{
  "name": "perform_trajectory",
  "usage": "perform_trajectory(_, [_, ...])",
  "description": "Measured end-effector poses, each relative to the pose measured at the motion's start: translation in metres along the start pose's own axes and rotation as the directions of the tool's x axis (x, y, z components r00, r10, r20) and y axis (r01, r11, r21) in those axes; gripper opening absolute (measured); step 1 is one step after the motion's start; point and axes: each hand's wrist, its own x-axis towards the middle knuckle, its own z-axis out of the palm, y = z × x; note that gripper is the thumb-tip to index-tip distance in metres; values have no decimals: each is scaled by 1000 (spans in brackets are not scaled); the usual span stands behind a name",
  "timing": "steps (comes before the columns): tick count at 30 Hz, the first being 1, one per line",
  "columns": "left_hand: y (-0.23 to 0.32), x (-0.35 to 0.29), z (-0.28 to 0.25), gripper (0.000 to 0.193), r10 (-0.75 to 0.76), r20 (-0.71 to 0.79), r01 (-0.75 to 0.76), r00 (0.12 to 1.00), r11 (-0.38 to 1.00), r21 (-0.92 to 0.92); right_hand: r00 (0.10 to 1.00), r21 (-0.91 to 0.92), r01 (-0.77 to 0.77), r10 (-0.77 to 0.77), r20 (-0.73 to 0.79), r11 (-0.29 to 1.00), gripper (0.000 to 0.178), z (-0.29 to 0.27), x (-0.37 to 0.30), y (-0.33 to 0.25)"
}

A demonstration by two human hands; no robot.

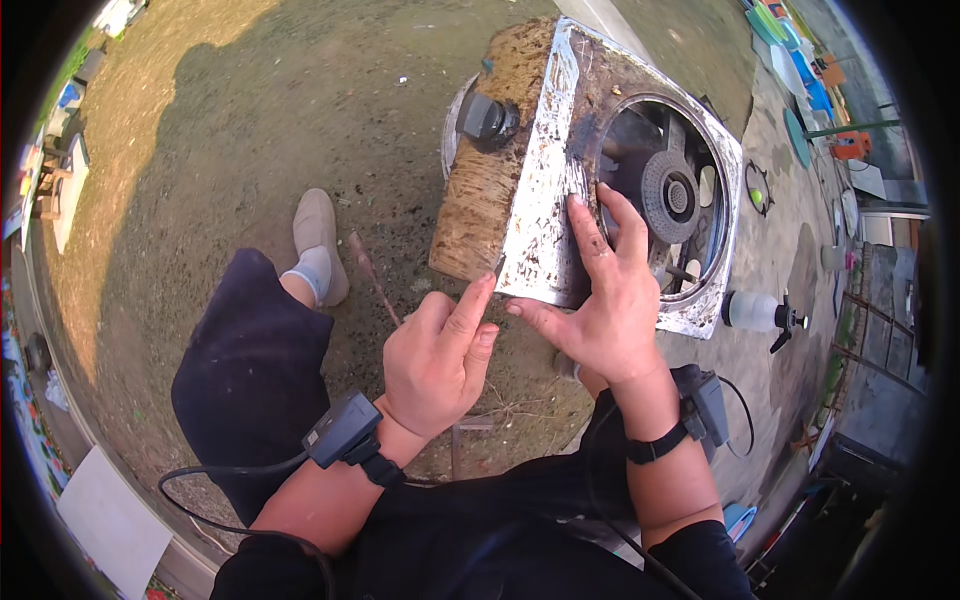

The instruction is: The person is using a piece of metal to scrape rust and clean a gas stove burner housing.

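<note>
A grimy gas stove (pixel 536 215) rests tilted before me, with a brown, rust-stained front panel and a scuffed whitish top. A black control knob (pixel 487 120) sticks out of the front panel. Inside the round opening in the top sits a dark round burner (pixel 670 197). My right hand (pixel 613 280) lies on the top beside that opening, fingers spread and thumb at the near edge, gripping nothing. At the near corner, the outstretched index finger of my left hand (pixel 437 352) touches or nearly touches the panel edge. The thumb is apart, the other fingers are curled, and nothing shows in that hand.
A white spray bottle (pixel 752 311) with a black nozzle stands right of the stove on concrete. A thin stick (pixel 372 275) lies on the dirt left of it. Farther right are a green-yellow ball (pixel 757 196) and an orange object (pixel 852 145). Cables hang from both wrist devices.
</note>
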Motion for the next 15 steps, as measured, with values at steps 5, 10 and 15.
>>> perform_trajectory(5, [0, 4, 3, 48, -19, -53, 19, 998, 1000, -9, 1000, 16, -8, 8, 6, 1000, 107, 0, -1, 1])
perform_trajectory(10, [0, 6, -3, 42, 3, 31, -3, 1000, 1000, -29, 1000, 1, -7, 7, 12, 1000, 108, -2, 0, 0])
perform_trajectory(15, [-5, 7, -4, 42, -183, 19, 183, 983, 980, -71, 1000, -16, 0, 0, 5, 1000, 108, 0, -1, 1])
